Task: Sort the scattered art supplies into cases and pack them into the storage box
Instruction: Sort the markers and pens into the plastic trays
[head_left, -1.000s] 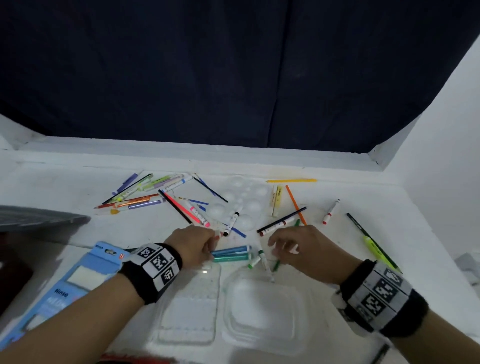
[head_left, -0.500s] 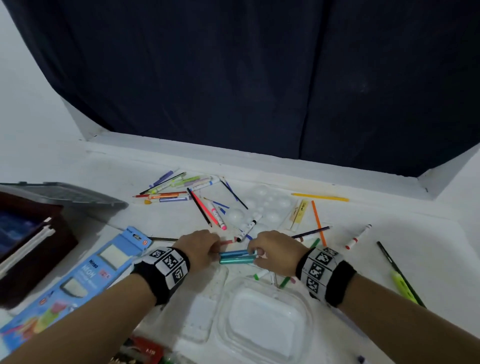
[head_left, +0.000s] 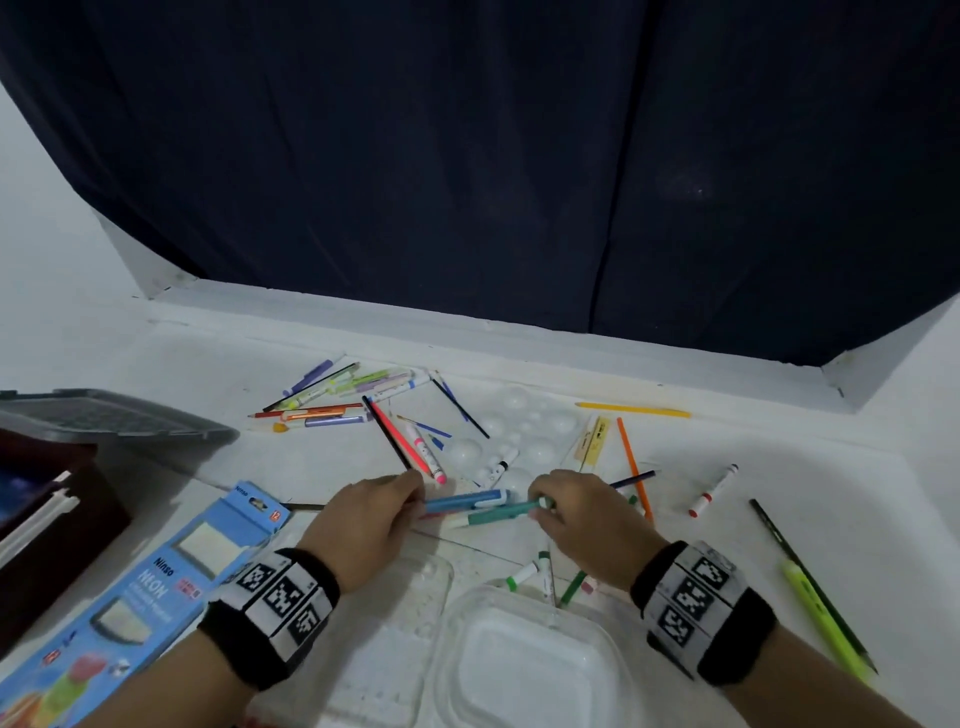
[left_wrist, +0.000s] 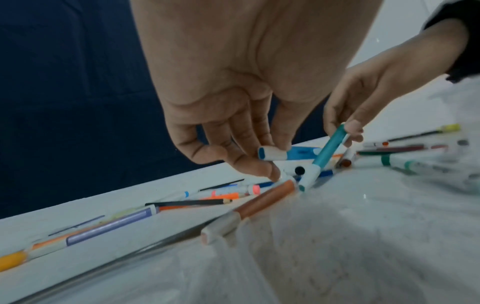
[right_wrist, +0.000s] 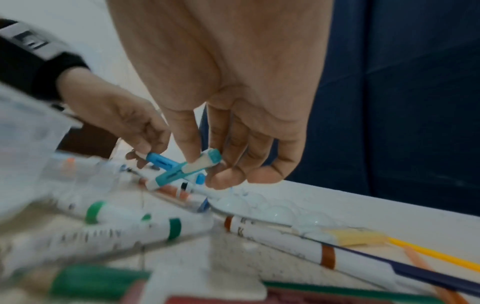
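1. The left hand (head_left: 363, 525), at the lower middle of the head view, pinches one end of a blue highlighter (head_left: 465, 502) between thumb and curled fingertips; the left wrist view shows the white-capped end (left_wrist: 272, 153) held at the fingertips
2. The right hand (head_left: 587, 519), just right of it in the frame, pinches the end of a teal highlighter (head_left: 493, 514) with thumb and forefinger, the other fingers curled beside it
3. In the right wrist view the teal highlighter (right_wrist: 182, 169) crosses over the blue one (right_wrist: 161, 161); the two touch near the middle of that frame. Its lower end rests on the white table (head_left: 208, 364)
4. A brown marker (left_wrist: 249, 209) lies on the table below the left fingertips in the left wrist view
5. Pens, pencils and markers lie scattered across the centre of the head view, with a loose pile of pens (head_left: 337, 400) above and left of the hands
6. A white paint palette (head_left: 530, 426) sits above the hands, and an orange pencil (head_left: 631, 462) to its right
7. A red-capped marker (head_left: 711, 491) lies at the right, with a yellow-green highlighter (head_left: 826, 623) and a black pencil (head_left: 779, 540) further right
8. Green-capped markers (head_left: 545, 571) lie just below the right hand
9. A clear plastic case (head_left: 530, 670) stands open at the bottom centre, with a flat clear lid (head_left: 410, 623) just left of it
10. A blue carton (head_left: 156, 587) lies at the lower left
11. A dark storage box (head_left: 52, 519) stands at the left edge, with a grey lid (head_left: 114, 415) above it
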